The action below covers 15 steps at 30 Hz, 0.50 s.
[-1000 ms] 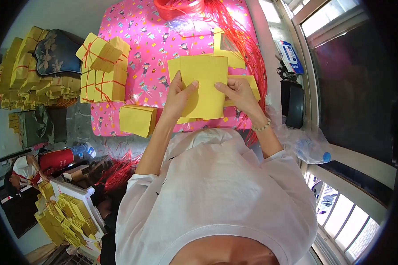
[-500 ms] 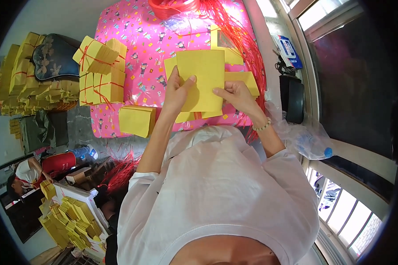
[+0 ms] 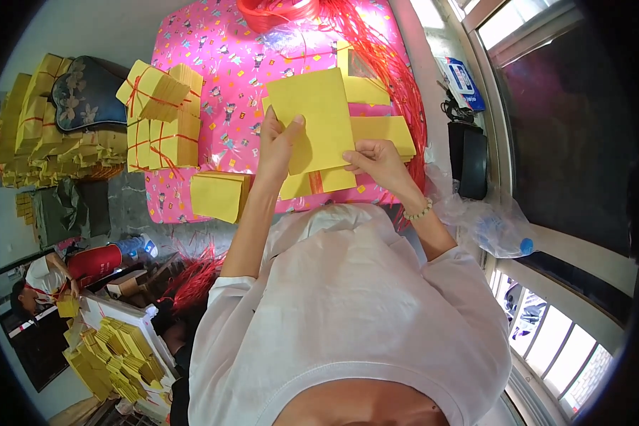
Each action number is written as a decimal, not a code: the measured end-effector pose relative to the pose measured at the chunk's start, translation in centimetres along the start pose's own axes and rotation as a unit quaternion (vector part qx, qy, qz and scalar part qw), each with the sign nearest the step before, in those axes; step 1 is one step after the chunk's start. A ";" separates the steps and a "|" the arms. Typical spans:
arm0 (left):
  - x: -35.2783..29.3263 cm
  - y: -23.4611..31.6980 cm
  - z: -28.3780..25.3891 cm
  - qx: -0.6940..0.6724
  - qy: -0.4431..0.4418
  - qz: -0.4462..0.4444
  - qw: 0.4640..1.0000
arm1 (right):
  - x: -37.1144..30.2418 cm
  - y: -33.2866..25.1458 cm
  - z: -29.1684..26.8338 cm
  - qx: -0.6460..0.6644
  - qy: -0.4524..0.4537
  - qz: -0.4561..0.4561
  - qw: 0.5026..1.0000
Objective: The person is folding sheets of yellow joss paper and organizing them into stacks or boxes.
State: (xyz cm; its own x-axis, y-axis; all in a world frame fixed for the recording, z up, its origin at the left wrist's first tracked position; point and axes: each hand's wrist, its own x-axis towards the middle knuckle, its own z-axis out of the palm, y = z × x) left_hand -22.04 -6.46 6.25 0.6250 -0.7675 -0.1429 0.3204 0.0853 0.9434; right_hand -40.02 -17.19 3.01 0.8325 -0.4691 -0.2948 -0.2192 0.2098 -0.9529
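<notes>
Between my hands, above the pink patterned tabletop (image 3: 234,78), is a stack of yellow paper sheets (image 3: 312,117). My left hand (image 3: 280,145) grips its left side, thumb on top and fingers behind. My right hand (image 3: 376,160) pinches the lower right corner between thumb and fingers. Below the stack, partly covered, lies yellow paper with a red strip (image 3: 316,182). Just beyond my right hand rests another yellow paper pile (image 3: 383,133). To the left of my left forearm sits a loose yellow stack (image 3: 216,197).
Red-tied yellow bundles (image 3: 165,117) stand at the table's left edge. Red plastic strips (image 3: 397,78) trail down the right side from a red coil (image 3: 280,11). A plastic bag with a bottle (image 3: 497,227) lies by the window. Another person (image 3: 46,277) is at lower left beside yellow stacks.
The yellow stack in my hands has tilted to the left and shifted slightly that way. My left hand moved a little left, and my right hand slid down toward the lower corner.
</notes>
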 end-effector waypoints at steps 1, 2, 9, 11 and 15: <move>-0.1 -0.2 0.0 0.009 -0.003 -0.001 1.000 | 0.0 -0.1 -0.2 0.000 0.000 0.000 1.000; -0.2 -0.4 -0.1 0.020 -0.007 -0.003 1.000 | 0.0 -0.3 -0.4 -0.001 -0.003 0.005 1.000; -0.6 -0.1 0.5 0.099 -0.124 -0.018 0.987 | 0.9 -2.0 -3.2 -0.010 0.052 -0.017 0.998; -0.6 0.4 0.7 0.128 -0.148 -0.041 0.980 | 0.8 -1.4 -3.8 0.001 0.028 -0.026 0.999; 0.8 -0.5 0.2 0.169 -0.182 -0.071 0.966 | 0.5 -1.7 -4.6 0.000 0.049 -0.035 0.998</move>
State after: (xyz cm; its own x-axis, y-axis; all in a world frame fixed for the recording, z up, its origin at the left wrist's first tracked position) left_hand -21.86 -7.21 5.73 0.2808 -0.9339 -0.2214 0.0947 -0.2026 0.9747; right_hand -41.60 -21.75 4.20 0.7917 -0.5651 -0.2322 -0.1616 0.1729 -0.9716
